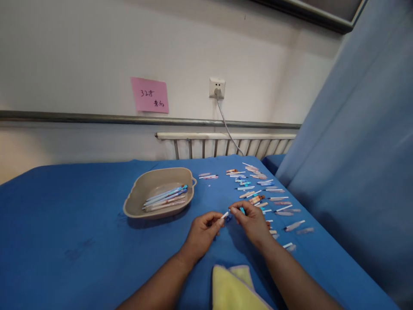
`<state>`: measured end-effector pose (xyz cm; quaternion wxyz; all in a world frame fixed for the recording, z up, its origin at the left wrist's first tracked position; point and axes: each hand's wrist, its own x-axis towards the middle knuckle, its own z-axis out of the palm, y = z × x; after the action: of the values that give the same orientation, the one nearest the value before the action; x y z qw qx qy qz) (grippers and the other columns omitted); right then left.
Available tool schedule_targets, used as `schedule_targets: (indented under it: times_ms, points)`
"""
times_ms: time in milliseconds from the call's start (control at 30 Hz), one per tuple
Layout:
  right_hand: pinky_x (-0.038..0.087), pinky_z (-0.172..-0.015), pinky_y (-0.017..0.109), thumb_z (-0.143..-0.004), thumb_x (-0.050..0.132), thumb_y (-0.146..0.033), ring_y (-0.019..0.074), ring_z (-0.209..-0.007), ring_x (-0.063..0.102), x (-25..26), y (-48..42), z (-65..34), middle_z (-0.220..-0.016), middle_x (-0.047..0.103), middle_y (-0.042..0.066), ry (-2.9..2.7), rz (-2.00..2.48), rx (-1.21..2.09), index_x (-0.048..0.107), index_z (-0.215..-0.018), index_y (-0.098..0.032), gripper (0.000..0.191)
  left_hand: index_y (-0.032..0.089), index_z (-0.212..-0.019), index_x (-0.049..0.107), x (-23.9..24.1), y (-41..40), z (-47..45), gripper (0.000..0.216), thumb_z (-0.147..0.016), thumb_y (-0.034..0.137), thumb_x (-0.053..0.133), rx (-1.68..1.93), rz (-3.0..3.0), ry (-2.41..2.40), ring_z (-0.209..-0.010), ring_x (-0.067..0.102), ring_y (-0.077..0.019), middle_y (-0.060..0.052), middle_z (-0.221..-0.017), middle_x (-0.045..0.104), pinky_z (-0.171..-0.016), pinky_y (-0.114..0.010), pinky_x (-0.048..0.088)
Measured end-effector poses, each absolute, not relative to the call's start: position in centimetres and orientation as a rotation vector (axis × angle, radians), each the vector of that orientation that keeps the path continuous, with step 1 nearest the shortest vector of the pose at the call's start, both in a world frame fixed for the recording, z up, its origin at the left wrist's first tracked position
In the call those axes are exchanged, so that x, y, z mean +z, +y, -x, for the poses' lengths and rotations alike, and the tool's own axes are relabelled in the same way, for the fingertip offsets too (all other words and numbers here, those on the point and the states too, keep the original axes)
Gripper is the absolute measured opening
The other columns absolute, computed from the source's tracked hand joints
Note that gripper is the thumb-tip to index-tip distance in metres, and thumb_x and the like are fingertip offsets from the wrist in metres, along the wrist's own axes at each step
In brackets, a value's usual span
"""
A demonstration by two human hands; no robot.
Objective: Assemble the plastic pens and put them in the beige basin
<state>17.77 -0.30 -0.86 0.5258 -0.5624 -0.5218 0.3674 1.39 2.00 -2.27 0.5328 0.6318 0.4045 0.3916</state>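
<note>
My left hand (203, 232) and my right hand (253, 224) meet just above the blue table cover (64, 224), fingertips pinched together on a small white and blue pen part (226, 215). A bit of light blue plastic (241, 210) shows at the right hand's fingers. To the left of the hands stands a beige tray (155, 183) with several assembled pens (166, 198) lying in it. Behind and right of the right hand lie several loose pen parts (258, 189), spread over the cover.
A yellow cloth (232, 288) lies at the near edge between my forearms. A blue curtain (361, 150) hangs close on the right. On the wall behind are a pink note (150, 95), a socket with a cable (217, 88) and a radiator (226, 144).
</note>
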Motion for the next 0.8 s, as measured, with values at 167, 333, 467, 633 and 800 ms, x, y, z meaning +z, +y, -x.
schedule_targets:
  times_ms: [167,333,467,633,800]
  points:
    - [0.034,-0.046,0.022,-0.077,0.057,-0.035,0.0126,-0.048,0.045,-0.7,-0.2,-17.9,-0.049,0.049,-0.004,-1.317,1.335,0.854,0.067,-0.079,-0.019,0.019,0.016,-0.075,0.067,-2.1,1.8,-1.5,0.022,-0.073,0.037,0.064,0.911,-1.509,0.994,-0.052,0.049,-0.0103,0.001,-0.061,0.059,-0.051,-0.02,0.039]
    - [0.039,-0.053,0.024,-0.08,0.054,-0.031,0.0139,-0.057,0.051,-0.8,-0.2,-18.2,-0.061,0.057,-0.002,-1.454,1.335,0.755,0.066,-0.079,-0.02,0.016,0.016,-0.077,0.068,-2.2,2.1,-1.5,0.022,-0.073,0.037,0.064,0.908,-1.518,1.002,-0.052,0.048,-0.0103,0.001,-0.061,0.058,-0.051,-0.02,0.039]
    - [0.041,-0.069,0.026,-0.083,0.05,-0.023,0.0158,-0.074,0.057,-0.4,-0.5,-18.6,-0.077,0.063,0.001,-1.666,1.318,0.566,0.063,-0.081,-0.021,0.014,0.016,-0.08,0.068,-2.3,2.0,-1.4,0.022,-0.074,0.037,0.063,0.905,-1.552,0.994,-0.053,0.048,-0.0103,0.001,-0.062,0.058,-0.052,-0.02,0.039]
    - [0.041,-0.069,0.026,-0.085,0.047,-0.019,0.0158,-0.076,0.056,0.1,-0.8,-18.9,-0.078,0.061,0.002,-1.834,1.325,0.452,0.06,-0.082,-0.021,0.013,0.017,-0.08,0.069,-2.1,1.8,-1.3,0.02,-0.076,0.035,0.061,0.891,-1.628,0.991,-0.055,0.049,-0.0109,0.0,-0.064,0.059,-0.055,-0.02,0.041]
    - [0.042,-0.071,0.027,-0.084,0.049,-0.02,0.0159,-0.077,0.057,0.1,-0.8,-18.7,-0.078,0.062,0.001,-1.762,1.322,0.529,0.062,-0.082,-0.021,0.013,0.017,-0.079,0.069,-2.0,1.7,-1.3,0.021,-0.076,0.036,0.061,0.883,-1.634,1.004,-0.056,0.05,-0.0118,0.0,-0.064,0.061,-0.055,-0.02,0.041]
